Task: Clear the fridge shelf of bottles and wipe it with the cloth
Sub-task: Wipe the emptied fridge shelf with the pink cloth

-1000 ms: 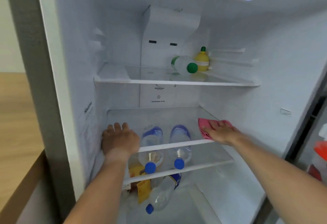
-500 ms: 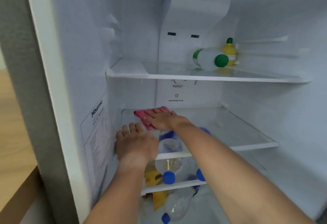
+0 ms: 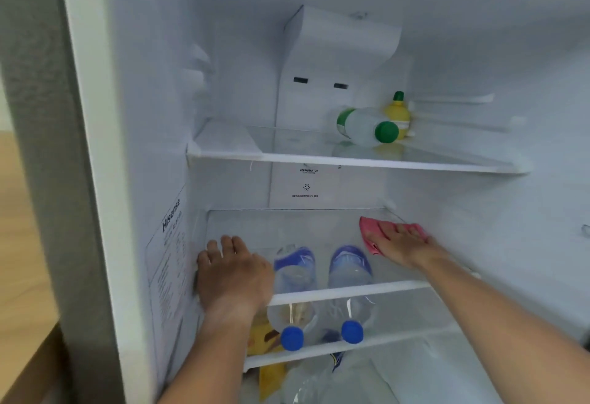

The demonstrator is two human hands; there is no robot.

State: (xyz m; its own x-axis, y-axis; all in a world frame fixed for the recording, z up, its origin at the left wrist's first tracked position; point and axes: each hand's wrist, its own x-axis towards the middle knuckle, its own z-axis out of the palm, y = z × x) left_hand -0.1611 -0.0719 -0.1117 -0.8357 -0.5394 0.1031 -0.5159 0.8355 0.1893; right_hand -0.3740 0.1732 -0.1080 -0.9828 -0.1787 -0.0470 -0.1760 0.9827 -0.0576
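Observation:
The middle glass shelf (image 3: 351, 291) of the open fridge carries no bottles. My right hand (image 3: 399, 244) lies flat on a pink cloth (image 3: 370, 228) and presses it onto the shelf's right rear part. My left hand (image 3: 233, 276) rests open, palm down, on the shelf's front left corner by the fridge wall. Two clear water bottles (image 3: 295, 276) with blue caps lie side by side on the shelf below, seen through the glass.
On the upper shelf (image 3: 319, 159) a green-capped bottle (image 3: 367, 127) lies on its side beside an upright yellow squeeze bottle (image 3: 397, 113). A yellow packet (image 3: 268, 375) and another clear bottle (image 3: 306, 384) sit at the bottom. The fridge's left wall (image 3: 143, 180) is close to my left arm.
My right hand has swept the pink cloth from the shelf's left rear, next to my left hand, across to the right rear. My left hand has stayed put.

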